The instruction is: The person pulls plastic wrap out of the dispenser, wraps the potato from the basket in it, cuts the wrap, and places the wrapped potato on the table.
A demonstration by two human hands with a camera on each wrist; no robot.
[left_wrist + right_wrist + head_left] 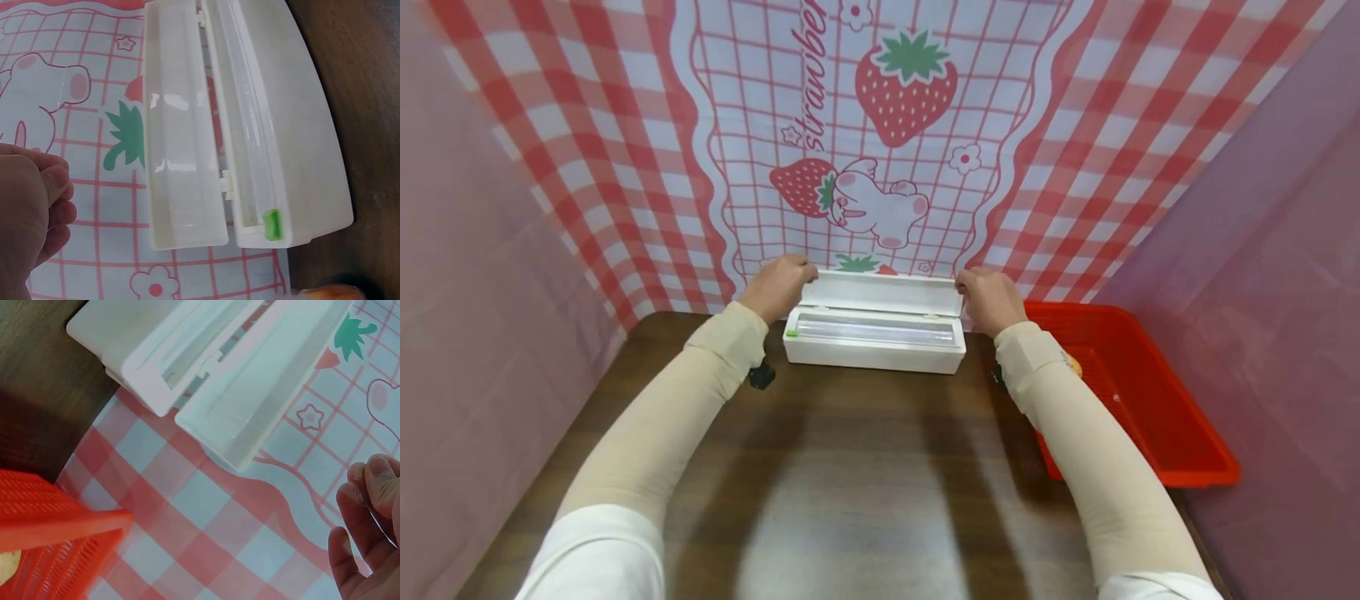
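A white cling film dispenser stands at the far edge of the table, its lid raised against the back cloth. Clear film shows inside the long slot, and a green slider sits at the left end. By the lid's left end, my left hand has thumb and fingertips pinched together. My right hand pinches likewise by the right end, with a clear sheen of film at its fingertips in the right wrist view. Between the hands the film is almost invisible.
To the right is a red plastic basket holding a pale yellow item, mostly hidden by my right forearm. A strawberry-patterned cloth hangs behind the brown table. Pinkish curtains close off both sides.
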